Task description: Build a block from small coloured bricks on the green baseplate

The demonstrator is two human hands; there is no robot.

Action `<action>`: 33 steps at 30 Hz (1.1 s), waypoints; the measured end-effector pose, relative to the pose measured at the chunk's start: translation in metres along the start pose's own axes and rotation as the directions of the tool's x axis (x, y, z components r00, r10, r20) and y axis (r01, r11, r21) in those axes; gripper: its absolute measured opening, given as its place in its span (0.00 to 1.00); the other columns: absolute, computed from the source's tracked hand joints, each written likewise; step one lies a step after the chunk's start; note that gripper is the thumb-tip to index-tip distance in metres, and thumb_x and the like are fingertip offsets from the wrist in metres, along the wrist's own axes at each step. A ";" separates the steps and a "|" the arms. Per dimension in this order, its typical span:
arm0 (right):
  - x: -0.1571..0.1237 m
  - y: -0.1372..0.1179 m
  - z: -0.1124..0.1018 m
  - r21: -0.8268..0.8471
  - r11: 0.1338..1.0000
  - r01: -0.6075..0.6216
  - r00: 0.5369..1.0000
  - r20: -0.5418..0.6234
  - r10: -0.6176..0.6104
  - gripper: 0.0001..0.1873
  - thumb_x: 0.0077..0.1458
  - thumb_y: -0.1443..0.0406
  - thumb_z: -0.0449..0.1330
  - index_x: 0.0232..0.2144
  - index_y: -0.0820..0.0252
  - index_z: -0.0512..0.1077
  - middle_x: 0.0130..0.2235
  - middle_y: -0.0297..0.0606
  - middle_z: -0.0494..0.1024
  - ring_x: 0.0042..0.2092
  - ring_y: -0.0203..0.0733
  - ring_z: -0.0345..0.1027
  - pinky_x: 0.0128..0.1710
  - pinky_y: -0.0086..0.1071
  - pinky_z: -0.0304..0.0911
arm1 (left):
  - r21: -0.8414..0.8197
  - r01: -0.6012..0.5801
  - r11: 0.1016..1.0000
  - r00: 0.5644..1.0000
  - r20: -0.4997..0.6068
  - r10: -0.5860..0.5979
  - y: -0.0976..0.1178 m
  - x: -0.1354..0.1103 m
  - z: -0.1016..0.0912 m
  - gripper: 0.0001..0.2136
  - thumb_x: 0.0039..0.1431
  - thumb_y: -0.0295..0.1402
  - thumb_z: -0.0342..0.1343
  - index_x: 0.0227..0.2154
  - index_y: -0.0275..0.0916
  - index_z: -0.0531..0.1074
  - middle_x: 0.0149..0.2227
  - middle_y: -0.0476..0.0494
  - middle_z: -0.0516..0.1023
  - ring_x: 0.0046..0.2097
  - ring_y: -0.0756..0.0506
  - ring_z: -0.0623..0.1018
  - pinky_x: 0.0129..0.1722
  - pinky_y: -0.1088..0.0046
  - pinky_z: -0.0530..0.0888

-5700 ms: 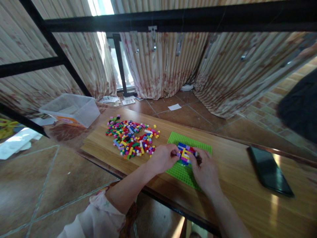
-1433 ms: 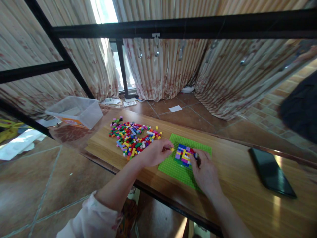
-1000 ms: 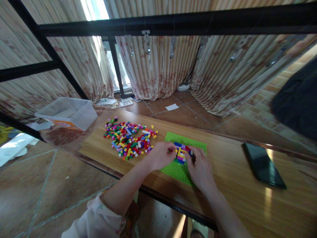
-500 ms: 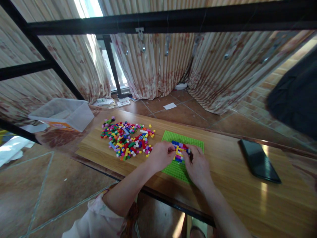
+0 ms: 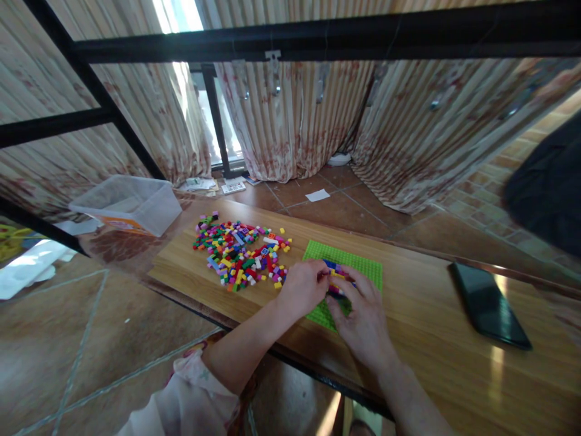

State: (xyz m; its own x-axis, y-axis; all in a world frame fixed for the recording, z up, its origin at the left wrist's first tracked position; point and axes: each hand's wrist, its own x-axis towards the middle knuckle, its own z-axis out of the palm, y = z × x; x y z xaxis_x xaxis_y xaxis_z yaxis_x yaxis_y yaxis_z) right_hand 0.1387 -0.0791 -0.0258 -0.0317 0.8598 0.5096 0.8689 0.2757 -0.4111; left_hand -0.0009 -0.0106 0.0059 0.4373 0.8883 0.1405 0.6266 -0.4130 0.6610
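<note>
A green studded baseplate [image 5: 363,266] lies on the wooden table [image 5: 431,315]. On it stands a small multicoloured brick build [image 5: 336,275], mostly hidden by my hands. My left hand [image 5: 305,287] is curled at the build's left side, fingertips pinched against it. My right hand [image 5: 361,318] lies over the build's near side with fingers bent on it. A pile of loose coloured bricks [image 5: 240,251] is spread on the table to the left of the baseplate.
A black phone [image 5: 488,306] lies on the table at the right. A clear plastic bin [image 5: 129,203] stands at the table's far left corner. Black frame bars [image 5: 318,39] cross overhead. Curtains and tiled floor lie beyond; a dark shape [image 5: 544,194] is at the right edge.
My left hand came from the loose bricks with a yellow piece to the build. My right hand has slid over the build, now covering more of it.
</note>
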 end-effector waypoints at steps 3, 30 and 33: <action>-0.002 0.000 0.005 -0.015 0.999 -0.029 1.000 -0.011 0.029 0.16 0.58 0.61 0.58 0.48 0.54 0.72 0.55 0.44 0.70 0.54 0.52 0.64 0.52 0.51 0.63 | -0.005 -0.003 1.000 1.000 0.007 0.003 0.000 -0.002 -0.001 0.08 0.58 0.25 0.51 0.30 0.38 0.76 0.32 0.45 0.78 0.36 0.47 0.76 0.39 0.72 0.71; -0.003 -0.005 0.011 -0.119 0.992 0.027 0.999 -0.023 -0.030 0.13 0.60 0.67 0.54 0.43 0.59 0.76 0.55 0.46 0.72 0.51 0.51 0.65 0.51 0.47 0.64 | -0.161 -0.040 0.986 0.998 0.045 0.048 -0.008 -0.012 -0.003 0.18 0.55 0.22 0.51 0.47 0.40 0.74 0.45 0.45 0.80 0.45 0.46 0.78 0.49 0.69 0.75; -0.003 -0.007 0.011 -0.140 0.990 0.034 0.999 -0.020 -0.037 0.12 0.60 0.67 0.55 0.43 0.60 0.76 0.54 0.47 0.73 0.50 0.52 0.65 0.49 0.47 0.65 | -0.146 -0.057 0.988 0.996 0.054 0.065 -0.008 -0.012 -0.004 0.18 0.56 0.22 0.50 0.48 0.40 0.73 0.46 0.44 0.80 0.46 0.46 0.78 0.49 0.69 0.74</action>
State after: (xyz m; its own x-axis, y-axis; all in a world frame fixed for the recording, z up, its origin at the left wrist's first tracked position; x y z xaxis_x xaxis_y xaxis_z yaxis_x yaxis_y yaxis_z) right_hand 0.1272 -0.0792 -0.0323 -0.0544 0.8402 0.5395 0.9279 0.2421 -0.2835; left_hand -0.0136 -0.0173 0.0017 0.5111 0.8474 0.1436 0.4999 -0.4291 0.7523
